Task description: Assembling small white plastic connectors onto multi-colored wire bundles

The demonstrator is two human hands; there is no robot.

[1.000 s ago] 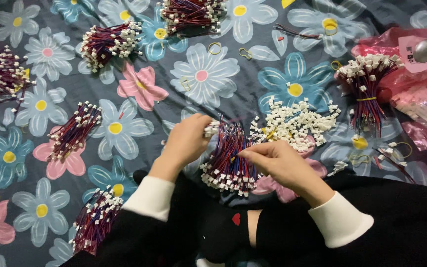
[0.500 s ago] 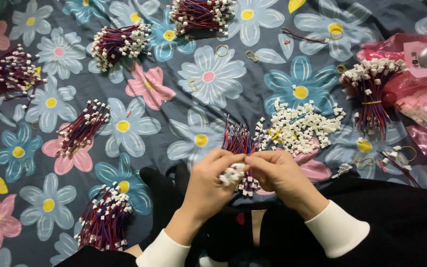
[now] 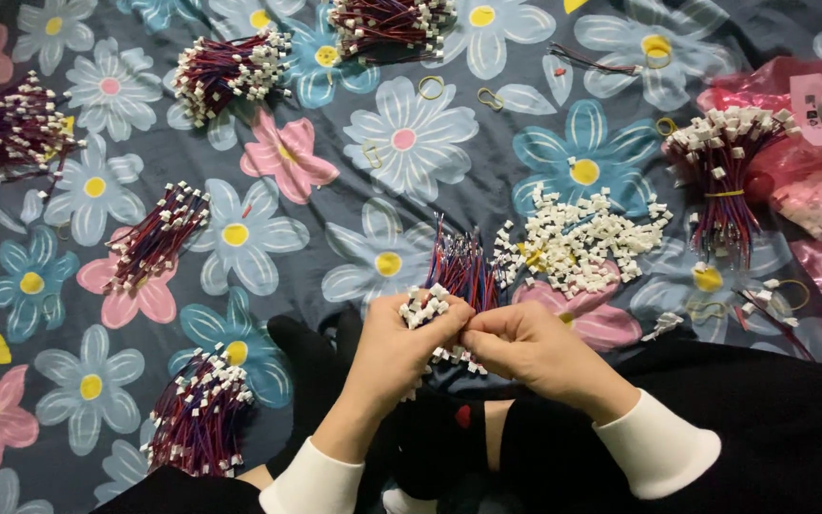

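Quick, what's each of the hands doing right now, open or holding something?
Left hand: closed on the bundle of red and blue wires with white connectors.
Right hand: closed, fingertips pinching the same bundle.

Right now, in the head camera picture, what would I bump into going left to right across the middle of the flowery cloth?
Wire bundle → bunch in the hands → pile of white connectors → tied bundle → pink bags.
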